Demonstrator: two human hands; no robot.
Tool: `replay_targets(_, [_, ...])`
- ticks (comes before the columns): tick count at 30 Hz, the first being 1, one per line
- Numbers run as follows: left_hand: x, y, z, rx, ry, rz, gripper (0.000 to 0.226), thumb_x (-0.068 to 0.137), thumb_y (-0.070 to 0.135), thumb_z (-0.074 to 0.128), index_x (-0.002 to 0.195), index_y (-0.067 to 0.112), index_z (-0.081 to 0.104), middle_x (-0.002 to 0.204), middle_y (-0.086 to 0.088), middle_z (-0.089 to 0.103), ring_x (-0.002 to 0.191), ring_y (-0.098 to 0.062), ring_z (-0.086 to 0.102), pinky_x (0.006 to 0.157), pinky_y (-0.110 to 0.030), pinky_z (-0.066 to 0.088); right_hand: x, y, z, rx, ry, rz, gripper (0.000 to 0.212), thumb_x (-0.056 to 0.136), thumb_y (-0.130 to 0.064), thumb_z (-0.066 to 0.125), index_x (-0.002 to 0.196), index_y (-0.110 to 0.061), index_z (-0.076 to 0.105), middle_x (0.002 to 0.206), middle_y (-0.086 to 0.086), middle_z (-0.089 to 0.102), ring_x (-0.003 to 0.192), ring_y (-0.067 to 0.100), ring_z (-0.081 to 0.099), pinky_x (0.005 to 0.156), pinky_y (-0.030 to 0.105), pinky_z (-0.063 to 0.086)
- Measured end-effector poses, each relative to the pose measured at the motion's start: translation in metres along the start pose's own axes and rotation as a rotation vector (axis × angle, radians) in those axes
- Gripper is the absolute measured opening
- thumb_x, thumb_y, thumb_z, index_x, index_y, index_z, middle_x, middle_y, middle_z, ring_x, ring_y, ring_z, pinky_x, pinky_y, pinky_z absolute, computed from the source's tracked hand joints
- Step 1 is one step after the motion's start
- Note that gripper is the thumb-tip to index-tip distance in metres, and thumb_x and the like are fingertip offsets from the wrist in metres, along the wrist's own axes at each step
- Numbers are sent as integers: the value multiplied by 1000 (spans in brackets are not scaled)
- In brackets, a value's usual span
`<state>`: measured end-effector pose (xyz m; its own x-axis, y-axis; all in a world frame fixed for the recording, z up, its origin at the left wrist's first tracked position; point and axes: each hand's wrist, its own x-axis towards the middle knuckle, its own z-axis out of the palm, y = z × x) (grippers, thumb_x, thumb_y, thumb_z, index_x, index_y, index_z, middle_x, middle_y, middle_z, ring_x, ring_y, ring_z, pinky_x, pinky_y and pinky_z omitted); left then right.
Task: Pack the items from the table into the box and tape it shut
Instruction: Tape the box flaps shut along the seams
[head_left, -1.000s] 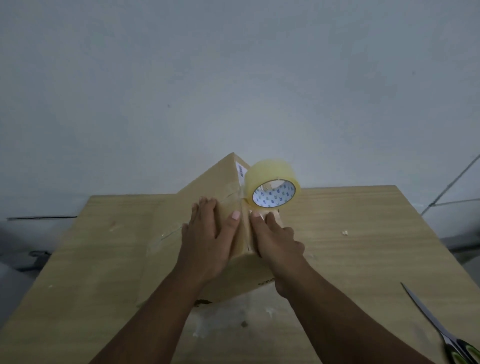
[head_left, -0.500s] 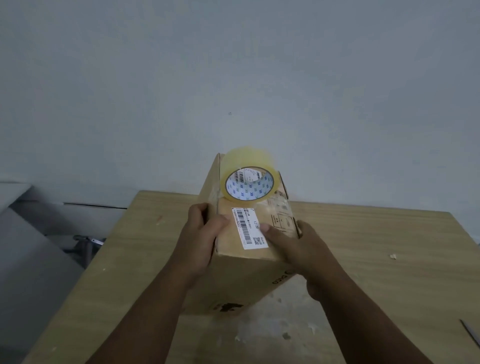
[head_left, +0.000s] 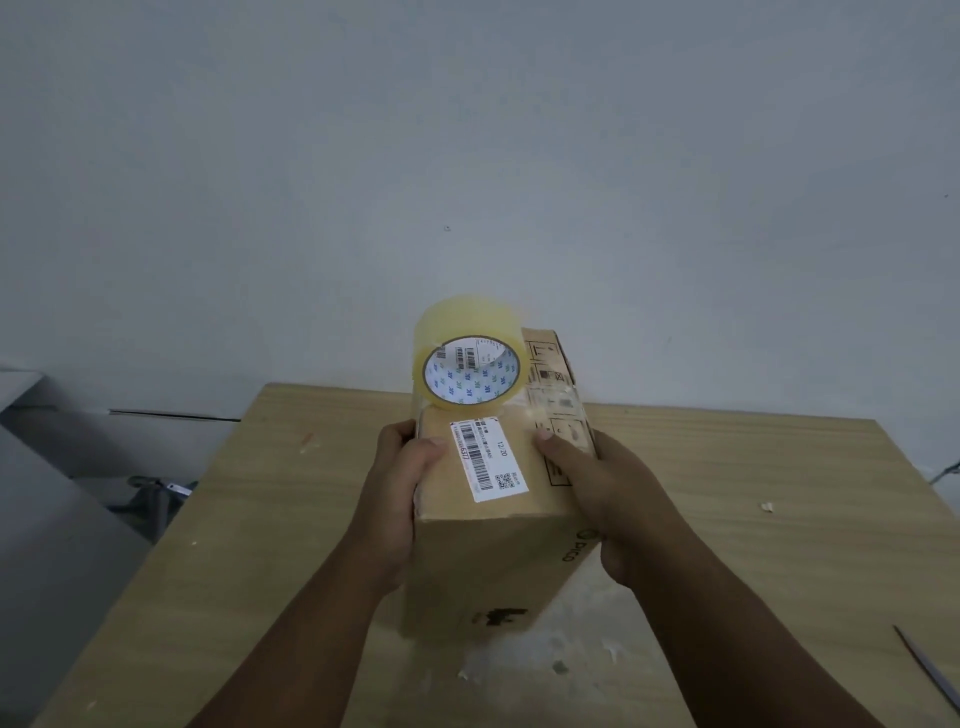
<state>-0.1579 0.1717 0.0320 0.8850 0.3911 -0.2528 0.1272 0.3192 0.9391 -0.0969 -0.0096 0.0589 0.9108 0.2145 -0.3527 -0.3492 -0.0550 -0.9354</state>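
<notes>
Box (head_left: 483, 566) rotated slightly; left hand (head_left: 400, 499) and right hand (head_left: 608, 493) hide its sides.

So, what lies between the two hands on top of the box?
In the head view, the white barcode label lies between the left hand and the right hand, stuck on the cardboard box.
</notes>
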Motion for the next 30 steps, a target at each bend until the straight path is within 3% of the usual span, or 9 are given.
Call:
replay_targets(5, [-7,-30,37,-90,-24,-67,50,77,29,67,122,10,56,111,-16,74,93,-28,74,66,-36,58,-5,-7,-38,-83,71,-53,20,96,-36,65,114,-27,68,94,-7,78,79,9,75,54,21,55])
replay_targets(15, [-4,-37,94,-64,-147,-109,46,79,32,63,122,17,60,117,-16,73,104,-32,72,80,-43,54,-15,4,-102,-93,179,-96,21,97,-34,64,117,-29,66,98,-9,77,85,7,74,61,23,58])
replay_targets(18, [-1,-29,94,70,-166,-53,30,95,19,58,123,27,62,113,-5,76,100,-26,74,82,-42,54,-14,6,-103,-184,160,-112,26,97,-38,62,122,-30,62,104,-11,75,90,7,73,69,26,62])
replay_targets(22, [-5,-17,95,206,-119,2,34,99,4,47,111,26,71,107,-4,78,95,-23,75,84,-43,56,-10,6,-103,-277,155,-112,35,95,-43,63,127,-29,56,109,-12,71,96,8,70,76,32,63])
replay_targets(28, [-9,-3,103,349,-119,46,37,98,3,48,109,30,70,101,6,78,88,-13,74,70,-29,53,2,-4,-110,-475,125,-52,47,91,-53,64,126,-24,53,110,-8,68,92,12,68,66,28,59])
replay_targets(30, [-11,0,106,375,-112,44,35,100,7,47,109,31,70,100,8,78,88,-10,74,71,-29,52,6,-13,-107,-512,135,-113,63,88,-58,64,137,-25,46,128,-4,60,105,15,65,70,30,60])
